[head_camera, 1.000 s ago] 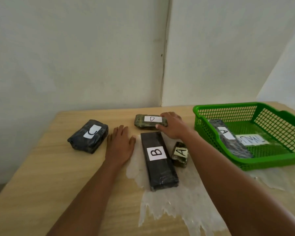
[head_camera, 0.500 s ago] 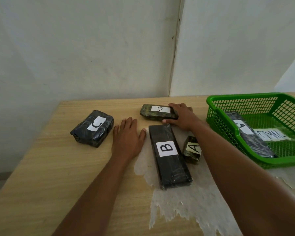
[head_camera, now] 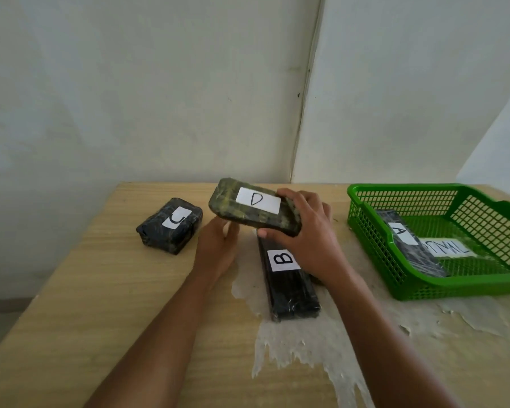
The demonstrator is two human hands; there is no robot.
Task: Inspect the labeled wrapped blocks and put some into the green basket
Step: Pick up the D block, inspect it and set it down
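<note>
Green mesh plastic basket [head_camera: 424, 285] sits on the pale wooden bench [head_camera: 100, 304] at the right of the frame; a dark film-wrapped block marked A [head_camera: 409, 240] already lies inside it, beside a white paper slip whose writing is upside-down and hard to read

Right hand [head_camera: 309, 240] holds the mottled olive-and-black wrapped block labelled D [head_camera: 255, 206] clear of the bench at centre frame, tilted, label up. Its fingers [head_camera: 295, 197] are clasped over the block's right end, thumb beneath

Left hand [head_camera: 215, 248] is just below the block's left end, palm turned inward, fingers loose and holding nothing; whether it touches the block cannot be told

Long black wrapped block labelled B [head_camera: 289, 287] lies flat on a patch of torn whitish film [head_camera: 301, 343], lower centre. Squat dark wrapped block labelled C [head_camera: 170, 225] rests well apart at centre left

Step in hand, by my reading: inspection of D. Next move calls for turning it to check the other faces, then carrying it right over the basket rim, or setting it back down

Hidden: the underside of D, the far end of B beneath the right hand, whatever lies behind the right wrist; basket's right side is cut off
</note>
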